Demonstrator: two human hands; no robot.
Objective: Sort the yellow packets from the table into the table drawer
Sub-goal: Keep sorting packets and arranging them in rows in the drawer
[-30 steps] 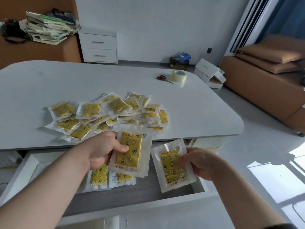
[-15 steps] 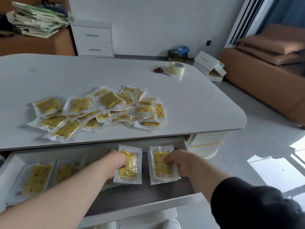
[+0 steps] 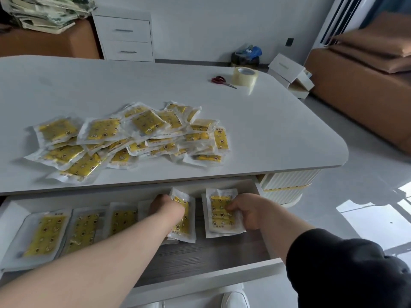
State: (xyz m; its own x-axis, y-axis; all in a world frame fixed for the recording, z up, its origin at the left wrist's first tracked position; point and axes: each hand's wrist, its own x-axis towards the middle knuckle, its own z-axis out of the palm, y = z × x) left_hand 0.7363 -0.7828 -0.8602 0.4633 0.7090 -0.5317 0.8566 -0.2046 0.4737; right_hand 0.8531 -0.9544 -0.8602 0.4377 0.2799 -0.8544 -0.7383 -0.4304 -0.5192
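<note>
A pile of several yellow packets (image 3: 133, 138) in clear wrappers lies on the white table (image 3: 278, 130). Below the table's front edge the drawer (image 3: 200, 252) stands pulled out, with a row of packets (image 3: 46, 232) lying flat along its left and middle. My left hand (image 3: 165, 207) grips one packet (image 3: 184, 223) inside the drawer, its fingers curled over the packet's top. My right hand (image 3: 246, 211) holds another packet (image 3: 221, 213) on a small stack at the drawer's right end, thumb on its face.
Red-handled scissors (image 3: 221, 81) and a roll of clear tape (image 3: 244, 75) lie at the table's far right. A white two-drawer cabinet (image 3: 124, 34) stands by the wall. White boxes (image 3: 289, 74) and a brown sofa (image 3: 367, 85) stand to the right.
Both hands have carried their packets from above the drawer down into it, and now the packets lie almost flat on the stacks at the right end.
</note>
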